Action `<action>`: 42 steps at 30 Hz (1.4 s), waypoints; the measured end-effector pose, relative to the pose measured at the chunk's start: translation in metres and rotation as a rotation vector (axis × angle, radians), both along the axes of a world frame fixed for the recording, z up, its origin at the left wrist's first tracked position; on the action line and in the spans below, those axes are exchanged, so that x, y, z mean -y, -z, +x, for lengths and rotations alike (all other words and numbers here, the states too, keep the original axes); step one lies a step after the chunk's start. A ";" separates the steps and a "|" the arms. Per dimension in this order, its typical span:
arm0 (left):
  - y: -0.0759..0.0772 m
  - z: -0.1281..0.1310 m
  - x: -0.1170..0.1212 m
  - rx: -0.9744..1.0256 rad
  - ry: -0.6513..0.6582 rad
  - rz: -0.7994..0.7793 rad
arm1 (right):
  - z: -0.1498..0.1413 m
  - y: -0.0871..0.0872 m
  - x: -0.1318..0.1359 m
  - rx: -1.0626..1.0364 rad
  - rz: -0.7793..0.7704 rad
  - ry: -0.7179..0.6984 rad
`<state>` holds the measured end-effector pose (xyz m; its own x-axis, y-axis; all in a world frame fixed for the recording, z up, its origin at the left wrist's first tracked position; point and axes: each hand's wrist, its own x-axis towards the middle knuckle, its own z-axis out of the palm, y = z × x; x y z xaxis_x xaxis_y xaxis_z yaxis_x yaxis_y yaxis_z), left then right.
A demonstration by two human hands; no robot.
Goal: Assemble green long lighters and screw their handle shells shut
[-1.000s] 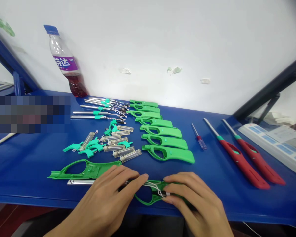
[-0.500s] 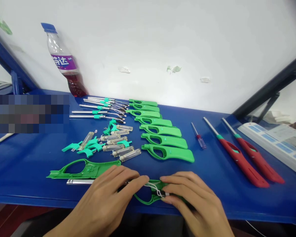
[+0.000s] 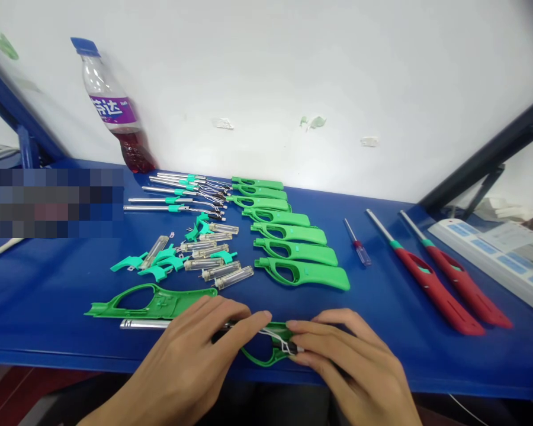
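At the blue table's (image 3: 53,278) near edge my left hand (image 3: 195,355) and my right hand (image 3: 350,367) meet over a green lighter shell half (image 3: 266,352). Thin white wires (image 3: 278,339) run across that shell between my fingertips. A metal tube (image 3: 144,324) sticks out to the left from under my left hand. My left fingers press down on the tube end and the shell; my right fingers pinch the shell and a small part by the wires. Another open green shell half (image 3: 153,302) lies just beyond the left hand.
Behind lie several green handles (image 3: 299,273), clear gas cartridges (image 3: 224,273), teal triggers (image 3: 160,266) and wired metal tubes (image 3: 177,198). A small screwdriver (image 3: 359,245) and two red lighters (image 3: 442,290) lie at right, a drink bottle (image 3: 115,112) by the wall, a power strip (image 3: 493,254) far right.
My right fingers have crept a little left along the shell toward the left fingertips. The parts on the table have not moved.
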<state>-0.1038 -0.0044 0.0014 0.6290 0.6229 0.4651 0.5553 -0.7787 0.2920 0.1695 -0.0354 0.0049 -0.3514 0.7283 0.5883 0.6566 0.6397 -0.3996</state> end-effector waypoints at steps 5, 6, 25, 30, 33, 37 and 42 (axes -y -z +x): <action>0.003 -0.001 -0.001 -0.002 0.001 0.008 | -0.002 -0.001 -0.001 -0.029 0.002 -0.003; 0.003 -0.001 -0.001 -0.001 0.000 0.016 | -0.003 -0.001 -0.001 -0.035 0.002 0.002; -0.002 -0.024 0.017 0.075 -0.107 0.081 | -0.001 0.006 0.002 -0.041 -0.012 0.055; 0.003 -0.027 0.018 0.049 -0.100 0.041 | -0.004 0.002 0.001 -0.051 -0.015 0.067; 0.003 -0.026 0.021 0.059 -0.098 0.048 | -0.005 0.002 0.001 -0.058 -0.007 0.077; 0.004 -0.028 0.023 0.033 -0.126 0.084 | -0.004 0.003 0.002 -0.048 -0.001 0.067; 0.005 -0.028 0.021 0.045 -0.113 0.102 | 0.003 0.003 0.000 0.004 0.000 0.026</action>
<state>-0.1316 -0.0254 -0.0036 0.5351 0.6367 0.5553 0.6290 -0.7390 0.2413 0.1720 -0.0353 0.0016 -0.3343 0.7371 0.5873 0.6748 0.6222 -0.3969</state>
